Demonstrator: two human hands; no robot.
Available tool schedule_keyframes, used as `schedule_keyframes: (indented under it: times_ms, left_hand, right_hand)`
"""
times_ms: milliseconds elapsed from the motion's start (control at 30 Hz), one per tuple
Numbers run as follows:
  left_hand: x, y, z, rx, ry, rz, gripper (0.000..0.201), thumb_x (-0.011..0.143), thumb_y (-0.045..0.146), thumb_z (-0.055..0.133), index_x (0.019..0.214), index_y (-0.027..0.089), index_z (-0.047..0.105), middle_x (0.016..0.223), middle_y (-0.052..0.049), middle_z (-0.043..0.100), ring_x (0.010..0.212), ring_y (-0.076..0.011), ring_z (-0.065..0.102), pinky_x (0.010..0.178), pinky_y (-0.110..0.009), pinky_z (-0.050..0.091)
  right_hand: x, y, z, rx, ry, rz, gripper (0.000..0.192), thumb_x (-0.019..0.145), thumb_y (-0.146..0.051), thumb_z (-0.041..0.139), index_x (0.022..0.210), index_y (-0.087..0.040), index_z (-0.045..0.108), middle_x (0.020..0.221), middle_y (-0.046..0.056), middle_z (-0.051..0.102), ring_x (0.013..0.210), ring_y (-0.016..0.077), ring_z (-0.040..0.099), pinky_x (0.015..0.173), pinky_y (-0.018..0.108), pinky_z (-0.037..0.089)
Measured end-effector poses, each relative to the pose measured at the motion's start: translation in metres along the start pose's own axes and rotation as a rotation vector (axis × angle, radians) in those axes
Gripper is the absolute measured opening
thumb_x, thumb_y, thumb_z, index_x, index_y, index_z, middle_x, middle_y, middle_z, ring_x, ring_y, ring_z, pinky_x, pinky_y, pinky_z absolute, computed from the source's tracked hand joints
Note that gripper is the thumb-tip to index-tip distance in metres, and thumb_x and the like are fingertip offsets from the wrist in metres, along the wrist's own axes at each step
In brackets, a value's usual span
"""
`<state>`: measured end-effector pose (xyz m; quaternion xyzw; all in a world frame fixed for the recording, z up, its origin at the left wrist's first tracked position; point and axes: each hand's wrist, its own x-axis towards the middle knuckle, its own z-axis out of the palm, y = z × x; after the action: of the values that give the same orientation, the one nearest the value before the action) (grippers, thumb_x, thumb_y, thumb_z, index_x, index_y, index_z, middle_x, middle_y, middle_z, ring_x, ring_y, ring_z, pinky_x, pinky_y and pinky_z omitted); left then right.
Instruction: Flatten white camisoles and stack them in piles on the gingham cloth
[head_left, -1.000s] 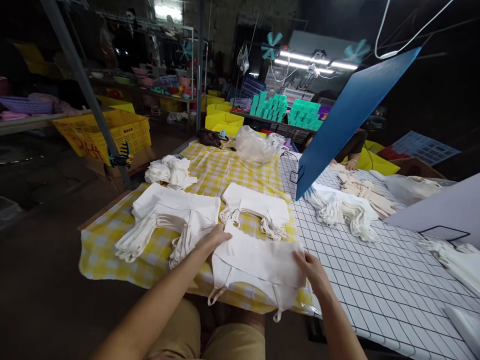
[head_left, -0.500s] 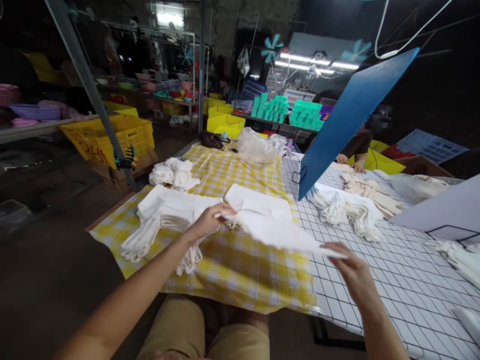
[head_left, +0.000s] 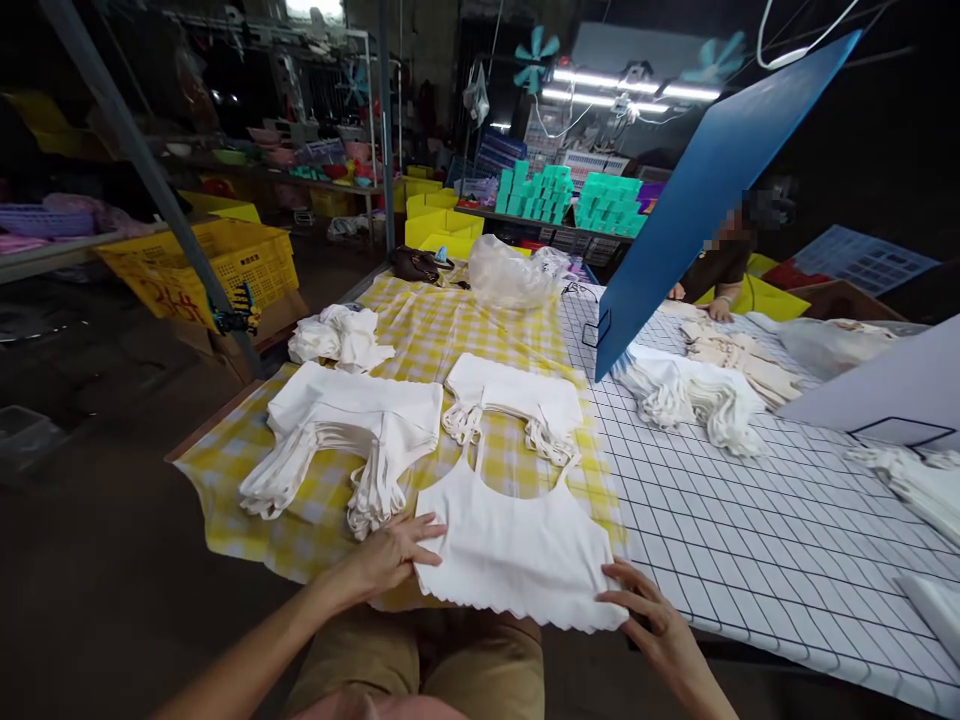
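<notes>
A white camisole top with thin straps and a scalloped hem lies spread out on the yellow checked cloth, close to the table's front edge. My left hand rests on its left side, fingers spread over the fabric. At the lower right corner, my right hand touches the camisole with its fingers apart. Just beyond the camisole lies a small stack of white tops, straps towards me. A thicker stack of similar tops is to the left, its straps bunched together.
A crumpled white cloth pile, a dark bag and a clear plastic bag sit farther back. A blue panel stands slanted on the right. Behind it, a person works. A yellow crate stands left.
The camisole, held stretched in the air between both hands, has come down onto the cloth towards me. My hands are now lower, with fingers spread on its sides.
</notes>
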<state>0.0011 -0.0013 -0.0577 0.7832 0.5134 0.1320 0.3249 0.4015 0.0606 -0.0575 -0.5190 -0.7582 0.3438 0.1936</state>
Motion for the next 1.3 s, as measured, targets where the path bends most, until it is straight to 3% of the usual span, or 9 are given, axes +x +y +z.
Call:
schedule_keyframes:
  times_ms: [167, 367, 533, 700, 1000, 1167, 1300]
  left_hand:
    - [0.002, 0.011, -0.016, -0.245, 0.095, -0.041, 0.05, 0.065, 0.001, 0.042, 0.099, 0.027, 0.068, 0.118, -0.001, 0.06, 0.118, -0.0181, 0.049, 0.105, -0.039, 0.03]
    - [0.019, 0.03, -0.074, -0.658, 0.349, -0.128, 0.027, 0.073, 0.032, 0.055, 0.09, 0.017, 0.07, 0.087, -0.003, 0.071, 0.092, -0.0204, 0.061, 0.084, -0.032, 0.047]
    - [0.035, 0.043, -0.122, -0.79, 0.536, -0.052, 0.039, 0.069, 0.052, 0.06, 0.064, 0.013, 0.061, 0.058, 0.002, 0.059, 0.059, -0.0109, 0.053, 0.061, -0.023, 0.044]
    - [0.04, 0.055, -0.159, -0.943, 0.606, -0.016, 0.049, 0.063, 0.058, 0.063, 0.076, 0.011, 0.063, 0.067, -0.002, 0.062, 0.061, -0.0118, 0.054, 0.059, -0.022, 0.044]
    - [0.051, 0.051, -0.212, -1.006, 0.749, -0.02, 0.048, 0.06, 0.057, 0.067, 0.074, 0.012, 0.06, 0.065, -0.002, 0.062, 0.058, -0.0117, 0.056, 0.055, -0.022, 0.043]
    - [0.045, 0.048, -0.234, -1.022, 0.803, -0.007, 0.047, 0.059, 0.055, 0.069, 0.073, 0.012, 0.06, 0.062, -0.001, 0.062, 0.056, -0.0114, 0.056, 0.054, -0.022, 0.044]
    - [0.035, 0.033, -0.246, -1.025, 0.896, -0.01, 0.045, 0.06, 0.054, 0.069, 0.074, 0.012, 0.06, 0.06, 0.001, 0.061, 0.053, -0.0099, 0.054, 0.051, -0.02, 0.044]
  right_hand:
    - [0.003, -0.02, -0.013, 0.106, 0.05, 0.018, 0.037, 0.069, -0.057, 0.056, 0.077, -0.026, 0.073, 0.113, 0.011, 0.061, 0.115, 0.0309, 0.049, 0.096, 0.045, 0.04]
    - [0.023, -0.075, -0.055, 0.277, 0.288, 0.05, 0.036, 0.065, -0.055, 0.063, 0.078, -0.022, 0.071, 0.106, 0.01, 0.064, 0.107, 0.0306, 0.053, 0.087, 0.041, 0.047]
    - [0.053, -0.117, -0.081, 0.417, 0.481, 0.073, 0.038, 0.056, -0.053, 0.069, 0.075, -0.02, 0.069, 0.078, 0.005, 0.067, 0.087, 0.0261, 0.059, 0.077, 0.038, 0.05]
    - [0.081, -0.155, -0.096, 0.541, 0.544, -0.011, 0.036, 0.052, -0.052, 0.073, 0.066, -0.02, 0.064, 0.072, 0.003, 0.064, 0.085, 0.0217, 0.058, 0.081, 0.034, 0.047]
    - [0.128, -0.218, -0.102, 0.718, 0.522, -0.09, 0.036, 0.056, -0.042, 0.071, 0.081, -0.018, 0.061, 0.071, 0.004, 0.065, 0.084, 0.0222, 0.06, 0.068, 0.031, 0.05]
    - [0.147, -0.241, -0.097, 0.756, 0.514, -0.183, 0.038, 0.056, -0.043, 0.07, 0.084, -0.018, 0.061, 0.073, 0.002, 0.066, 0.082, 0.0204, 0.061, 0.066, 0.028, 0.05]
    - [0.162, -0.254, -0.085, 0.74, 0.507, -0.222, 0.04, 0.056, -0.049, 0.069, 0.081, -0.019, 0.062, 0.069, 0.0, 0.065, 0.073, 0.0187, 0.062, 0.057, 0.025, 0.049]
